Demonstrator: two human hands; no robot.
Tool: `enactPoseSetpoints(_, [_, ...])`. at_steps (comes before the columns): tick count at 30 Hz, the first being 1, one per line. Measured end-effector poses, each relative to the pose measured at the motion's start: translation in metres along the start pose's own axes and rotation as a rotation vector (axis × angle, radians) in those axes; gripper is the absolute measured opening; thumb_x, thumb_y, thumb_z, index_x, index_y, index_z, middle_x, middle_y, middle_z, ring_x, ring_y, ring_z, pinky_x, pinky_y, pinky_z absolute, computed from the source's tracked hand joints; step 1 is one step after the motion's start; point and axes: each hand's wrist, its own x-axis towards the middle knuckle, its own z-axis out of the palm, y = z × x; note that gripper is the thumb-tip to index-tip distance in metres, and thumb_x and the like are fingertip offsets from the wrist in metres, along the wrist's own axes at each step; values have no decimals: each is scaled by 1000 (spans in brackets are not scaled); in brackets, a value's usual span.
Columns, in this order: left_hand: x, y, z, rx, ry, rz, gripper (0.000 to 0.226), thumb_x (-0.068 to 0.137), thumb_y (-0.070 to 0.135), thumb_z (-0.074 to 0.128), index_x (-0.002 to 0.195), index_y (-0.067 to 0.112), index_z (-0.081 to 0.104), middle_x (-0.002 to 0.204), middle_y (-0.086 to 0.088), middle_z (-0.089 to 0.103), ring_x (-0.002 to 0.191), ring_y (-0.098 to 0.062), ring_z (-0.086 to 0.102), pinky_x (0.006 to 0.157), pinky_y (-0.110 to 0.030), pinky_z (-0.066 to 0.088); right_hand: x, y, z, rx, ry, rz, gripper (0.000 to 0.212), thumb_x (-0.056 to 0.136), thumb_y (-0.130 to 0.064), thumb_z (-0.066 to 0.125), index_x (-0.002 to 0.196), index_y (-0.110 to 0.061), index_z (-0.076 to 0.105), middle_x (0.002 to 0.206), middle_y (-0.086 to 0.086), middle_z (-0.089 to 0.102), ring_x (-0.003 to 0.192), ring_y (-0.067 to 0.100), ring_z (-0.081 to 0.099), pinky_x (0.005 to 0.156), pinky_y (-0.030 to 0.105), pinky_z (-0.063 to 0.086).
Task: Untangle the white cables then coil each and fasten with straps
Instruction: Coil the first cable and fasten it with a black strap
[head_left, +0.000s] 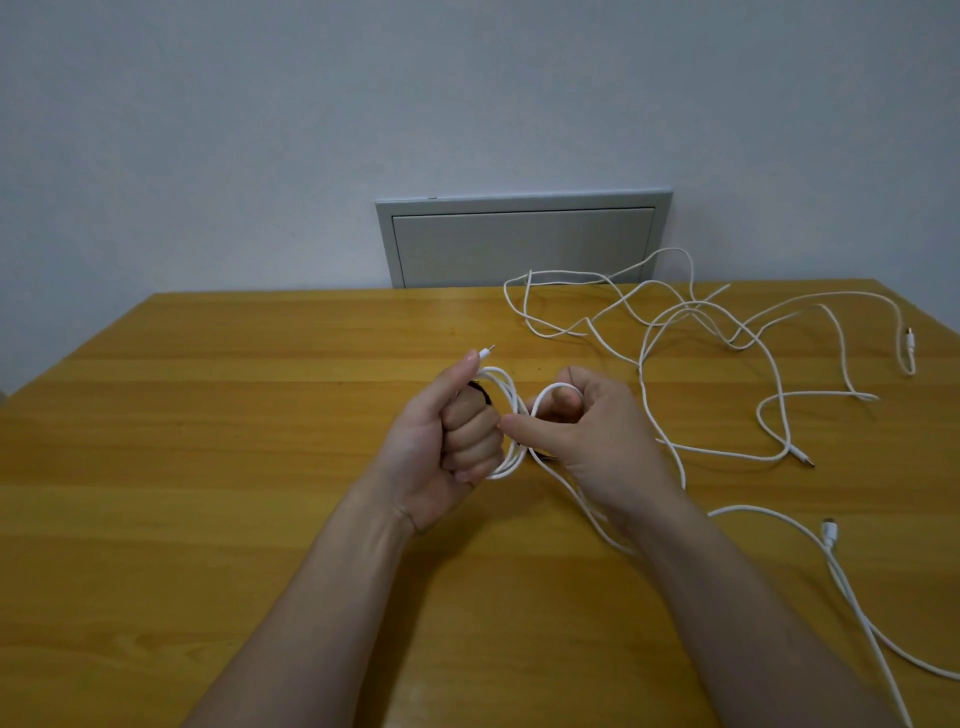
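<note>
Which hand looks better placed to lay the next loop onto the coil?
Right: the right hand holds the next cable loop, while the left hand is busy gripping the coil.

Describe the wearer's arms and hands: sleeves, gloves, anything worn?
Nothing worn that shows. Left hand and right hand: no gloves, no rings visible, no watch or band at either wrist. Left forearm and right forearm are bare down to the frame's bottom edge, with no sleeves, tape or markings in view.
</note>
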Motion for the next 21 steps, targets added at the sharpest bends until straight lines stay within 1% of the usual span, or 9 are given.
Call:
enactPoseSetpoints(3, [2, -2, 1, -5, 4, 17, 63, 87, 35, 67, 50, 26, 17, 45, 4, 9, 40, -13, 7, 38, -25, 13, 0, -2, 5, -2, -29, 27, 49, 79, 4, 73, 68, -20, 32, 58, -11, 33, 55, 9, 29, 52, 21, 29])
enactPoseSetpoints(6, [3, -4, 4, -48, 12, 16, 58, 84, 27, 64, 50, 26, 17, 45, 4, 9, 40, -13, 7, 37, -23, 14, 2, -2, 7, 100, -73, 83, 48, 81, 8, 65, 70, -22, 30, 62, -1, 31, 58, 14, 29, 52, 28, 27])
enactPoseSetpoints(11, [3, -6, 9, -148, 36, 35, 52, 86, 17, 56, 53, 27, 17, 47, 5, 7, 40, -13, 5, 32, -19, 22, 2, -7, -2, 197, -166, 122, 44, 86, 8, 65, 77, -19, 32, 72, 21, 50, 51, 15, 53, 46, 27, 29])
enactPoseSetpoints(14, [3, -8, 9, -170, 46, 27, 53, 88, 20, 57, 54, 27, 17, 47, 5, 7, 40, -12, 5, 32, -18, 20, 2, -5, -6, 222, -172, 127, 44, 88, -3, 72, 78, -19, 33, 72, 21, 53, 58, 17, 61, 44, 24, 32])
enactPoseSetpoints(16, [4, -8, 4, -170, 18, 23, 54, 93, 29, 58, 56, 27, 18, 47, 6, 10, 40, -10, 7, 35, -19, 15, 3, -2, -9, 184, -129, 140, 45, 84, -15, 78, 75, -20, 34, 74, 23, 62, 71, 27, 66, 45, 23, 36])
enactPoseSetpoints(18, [3, -4, -3, -209, -43, 20, 52, 97, 39, 54, 58, 28, 22, 45, 8, 20, 41, -8, 10, 40, -22, 9, 4, -3, -9, 101, -95, 153, 42, 83, -26, 79, 73, -20, 39, 83, 26, 71, 82, 33, 72, 46, 23, 40])
enactPoseSetpoints(19, [3, -2, -8, -243, -80, 20, 50, 97, 43, 52, 60, 27, 24, 45, 9, 27, 41, -8, 12, 42, -23, 9, 4, -4, -9, 75, -90, 163, 36, 86, -30, 77, 75, -18, 44, 82, 22, 71, 79, 29, 73, 46, 22, 40])
enactPoseSetpoints(20, [2, 2, -11, -281, -119, 21, 48, 98, 46, 50, 62, 27, 26, 47, 9, 34, 42, -7, 13, 43, -23, 10, 4, -6, -9, 73, -89, 182, 32, 90, -33, 73, 77, -15, 50, 74, 15, 69, 71, 23, 69, 45, 21, 38])
enactPoseSetpoints(21, [1, 4, -13, -312, -150, 27, 46, 98, 47, 50, 63, 27, 27, 50, 9, 39, 42, -7, 15, 44, -24, 10, 5, -7, -11, 89, -90, 205, 32, 93, -35, 68, 76, -14, 52, 66, 9, 61, 60, 18, 61, 43, 20, 34])
